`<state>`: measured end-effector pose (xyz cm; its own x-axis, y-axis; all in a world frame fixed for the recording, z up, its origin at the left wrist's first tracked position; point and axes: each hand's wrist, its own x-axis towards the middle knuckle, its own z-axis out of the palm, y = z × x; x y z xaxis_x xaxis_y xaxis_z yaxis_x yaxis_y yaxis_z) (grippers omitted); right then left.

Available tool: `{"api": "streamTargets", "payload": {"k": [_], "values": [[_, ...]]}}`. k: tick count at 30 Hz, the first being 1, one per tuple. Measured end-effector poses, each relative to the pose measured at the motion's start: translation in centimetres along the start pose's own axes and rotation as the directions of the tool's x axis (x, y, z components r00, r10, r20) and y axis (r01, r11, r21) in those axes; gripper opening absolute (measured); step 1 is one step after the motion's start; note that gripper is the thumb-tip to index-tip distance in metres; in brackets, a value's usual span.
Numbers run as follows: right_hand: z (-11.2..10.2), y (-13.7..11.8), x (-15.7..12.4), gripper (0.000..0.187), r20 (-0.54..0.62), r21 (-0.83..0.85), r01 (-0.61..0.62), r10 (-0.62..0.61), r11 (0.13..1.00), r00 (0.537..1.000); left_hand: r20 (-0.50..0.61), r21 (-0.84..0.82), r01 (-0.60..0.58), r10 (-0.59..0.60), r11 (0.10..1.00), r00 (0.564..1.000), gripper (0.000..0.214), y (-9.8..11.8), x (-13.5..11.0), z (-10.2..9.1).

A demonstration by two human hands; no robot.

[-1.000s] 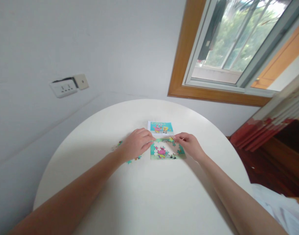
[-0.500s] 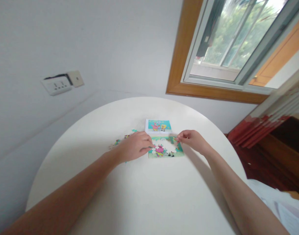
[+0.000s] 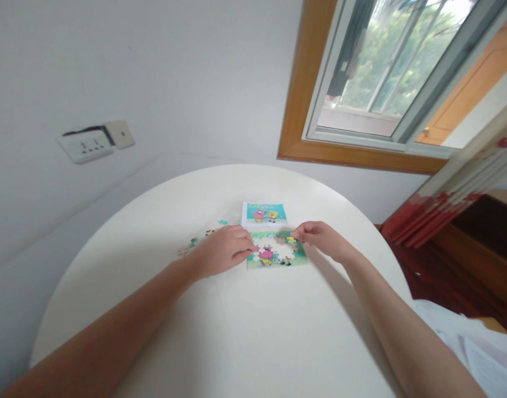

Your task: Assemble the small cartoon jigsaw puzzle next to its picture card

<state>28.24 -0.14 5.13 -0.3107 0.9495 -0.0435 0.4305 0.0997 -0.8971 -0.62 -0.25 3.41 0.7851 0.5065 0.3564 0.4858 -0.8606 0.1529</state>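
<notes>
A partly assembled jigsaw puzzle [image 3: 259, 264] lies flat on the white round table [image 3: 245, 326], with a white gap in its middle. My right hand [image 3: 319, 236] pinches a small yellow puzzle piece [image 3: 291, 240] over the puzzle's upper right part. At the left edge, my left hand [image 3: 225, 250] is closed, its fingertips touching the puzzle; whatever they may hold is hidden. Loose puzzle pieces [image 3: 193, 242] lie to the left, partly covered by that hand. Just behind the puzzle is a picture card [image 3: 265, 214] with a pink and a yellow cartoon figure.
The table meets a white wall [image 3: 195, 83] with a socket [image 3: 87, 145] on the left. A wood-framed window [image 3: 303, 148] is at the upper right, beside a red and white curtain [image 3: 419, 221]. White cloth or paper [image 3: 464, 342] lies at lower right.
My right hand has moved slightly inward, bringing the yellow puzzle piece over the gap's right side. My left hand stays at the puzzle's left edge. The whole view has shifted a little.
</notes>
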Motion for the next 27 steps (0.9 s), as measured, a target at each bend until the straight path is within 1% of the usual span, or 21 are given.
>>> {"api": "streamTargets", "payload": {"k": [3,7,11,14,18,22,24,27], "values": [[0.5,-0.3,-0.1,0.03,0.038,0.035,0.022,-0.024,0.999,0.999,0.0,0.007,0.013,-0.013,1.0,1.0,0.02,0.1,0.1,-0.1],[1.3,0.0,0.0,0.028,0.025,0.043,0.048,-0.049,0.998,0.998,-0.048,0.022,0.058,-0.057,0.998,0.997,0.021,0.1,0.2,-0.2],[1.8,0.7,0.3,0.025,0.044,0.038,0.064,-0.065,0.997,0.997,-0.081,0.037,0.059,-0.056,0.998,0.995,0.022,0.0,0.1,-0.2],[2.0,0.8,0.3,0.022,0.058,0.042,0.041,-0.043,0.998,0.997,-0.063,0.029,0.04,-0.038,0.999,0.997,0.022,0.1,0.0,-0.2],[2.4,0.3,0.1,0.018,0.062,0.044,0.014,-0.017,0.999,0.998,-0.052,-0.002,0.016,-0.016,1.0,0.998,0.02,0.6,0.1,-0.2],[2.8,-0.1,-0.1,0.015,0.066,0.028,0.046,-0.048,0.999,0.997,-0.023,-0.037,0.007,-0.008,0.999,1.0,0.02,1.2,0.2,-0.4],[2.7,0.0,-0.1,0.014,0.045,-0.006,0.058,-0.058,0.998,0.997,0.001,-0.061,0.016,-0.016,0.998,1.0,0.024,1.4,0.2,-0.4],[2.2,0.4,0.1,0.013,-0.023,-0.09,0.061,-0.063,0.994,0.998,0.037,-0.081,0.032,-0.029,0.996,0.999,0.034,1.5,0.1,-0.1]]}}
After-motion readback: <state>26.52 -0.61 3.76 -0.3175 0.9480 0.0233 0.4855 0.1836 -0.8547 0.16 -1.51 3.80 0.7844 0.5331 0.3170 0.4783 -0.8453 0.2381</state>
